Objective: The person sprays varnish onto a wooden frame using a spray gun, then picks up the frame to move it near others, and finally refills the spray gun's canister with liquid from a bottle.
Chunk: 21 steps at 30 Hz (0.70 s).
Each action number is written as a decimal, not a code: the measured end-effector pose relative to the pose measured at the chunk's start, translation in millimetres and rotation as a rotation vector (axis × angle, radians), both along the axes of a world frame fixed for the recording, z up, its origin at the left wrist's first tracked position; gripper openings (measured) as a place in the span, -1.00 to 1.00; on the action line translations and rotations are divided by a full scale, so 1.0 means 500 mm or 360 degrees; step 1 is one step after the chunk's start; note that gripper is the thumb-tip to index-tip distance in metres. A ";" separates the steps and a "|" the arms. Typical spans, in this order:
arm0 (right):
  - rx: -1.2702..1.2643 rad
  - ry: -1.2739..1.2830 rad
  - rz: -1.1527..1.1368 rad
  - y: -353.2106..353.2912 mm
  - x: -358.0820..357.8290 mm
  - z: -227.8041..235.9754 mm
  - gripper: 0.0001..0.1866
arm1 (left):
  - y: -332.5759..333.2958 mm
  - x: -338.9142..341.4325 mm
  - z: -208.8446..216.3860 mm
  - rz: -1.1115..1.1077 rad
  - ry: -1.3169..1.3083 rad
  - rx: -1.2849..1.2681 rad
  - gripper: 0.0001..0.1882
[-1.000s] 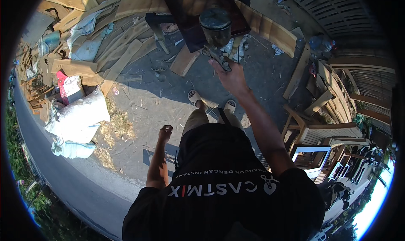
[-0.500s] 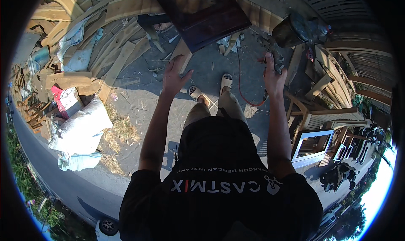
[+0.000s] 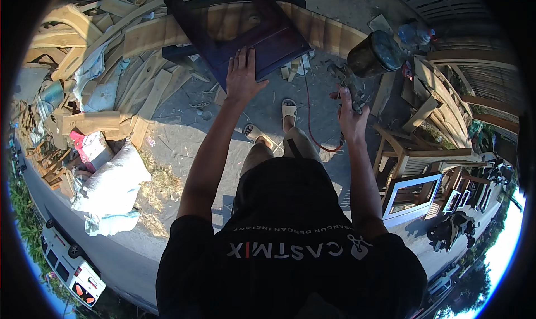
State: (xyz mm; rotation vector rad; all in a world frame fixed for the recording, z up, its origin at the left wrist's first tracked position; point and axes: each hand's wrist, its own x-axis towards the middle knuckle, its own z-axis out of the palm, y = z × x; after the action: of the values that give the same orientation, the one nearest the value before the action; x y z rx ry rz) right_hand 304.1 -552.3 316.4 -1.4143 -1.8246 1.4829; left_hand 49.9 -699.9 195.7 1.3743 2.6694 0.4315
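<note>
In front of me a dark reddish-brown, glossy wooden panel (image 3: 276, 42) with an opening in it lies slanted across a long pale plank (image 3: 329, 33). My left hand (image 3: 242, 78) is over the panel's near edge, fingers stretched out and nothing grasped; whether the palm presses on it I cannot tell. To the right, my right hand (image 3: 353, 119) is closed round a metal spray gun (image 3: 339, 73), its thumb pointing away from me. A thin orange-red hose (image 3: 310, 115) loops from below that hand toward the panel. Shadow hides part of the gun.
A dark bucket (image 3: 368, 55) stands beyond the spray gun, near a clear plastic bottle (image 3: 412, 35). Wood offcuts (image 3: 151, 98) and a white sack (image 3: 120, 171) lie at left. A pale-edged frame (image 3: 412, 196) leans at right. My sandalled feet (image 3: 258, 135) are below the panel.
My left hand has moved forward and right, from short of the panel to over its near edge. The spray gun stays in my right hand. The whole view has shifted slightly.
</note>
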 end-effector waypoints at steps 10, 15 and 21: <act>0.0462 -0.0028 0.0251 0.022 -0.004 -0.004 -0.70 | -0.024 0.000 0.034 -0.0003 0.0059 0.0207 0.08; 0.0338 -0.0274 0.0377 -0.014 -0.029 0.047 -0.68 | -0.101 -0.013 0.073 0.0189 -0.0042 0.0618 -0.11; 0.0405 -0.0145 0.0644 -0.119 -0.063 0.036 -0.70 | -0.342 0.014 -0.003 0.0662 -0.0127 0.0901 -0.33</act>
State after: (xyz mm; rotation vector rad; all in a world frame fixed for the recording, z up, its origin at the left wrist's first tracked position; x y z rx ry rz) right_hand 272.5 -611.6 334.6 -1.0486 -2.3658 1.3119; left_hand 56.8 -871.0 194.3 0.8381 2.8772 1.3331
